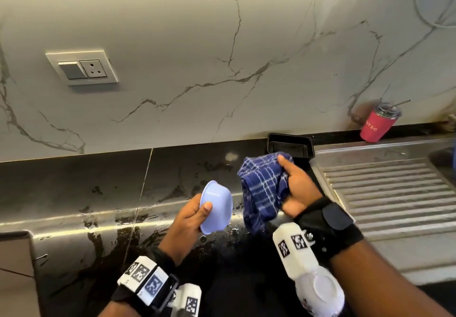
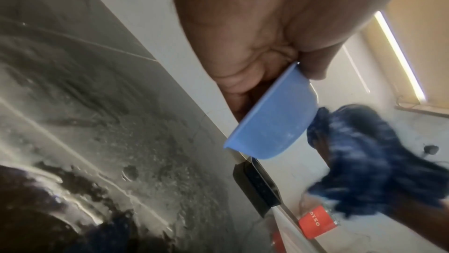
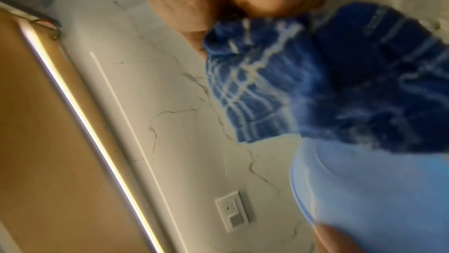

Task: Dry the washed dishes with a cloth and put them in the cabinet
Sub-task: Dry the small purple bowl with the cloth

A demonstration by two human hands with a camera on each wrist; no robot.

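Fingers of the left hand (image 1: 190, 218) grasp a blue bowl (image 1: 216, 207) over the wet tabletop (image 1: 103, 193); right hand (image 1: 297, 188) clutches a checked cloth (image 1: 261, 185) just beside it. Beyond them sit a black tray (image 1: 291, 145) and red tumbler (image 1: 377, 125).

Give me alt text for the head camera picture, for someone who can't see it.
Over a wet black counter, the left hand holds a small light blue bowl while the right hand grips a bunched blue checked cloth beside it. A black tray and red cup stand by the marble wall.
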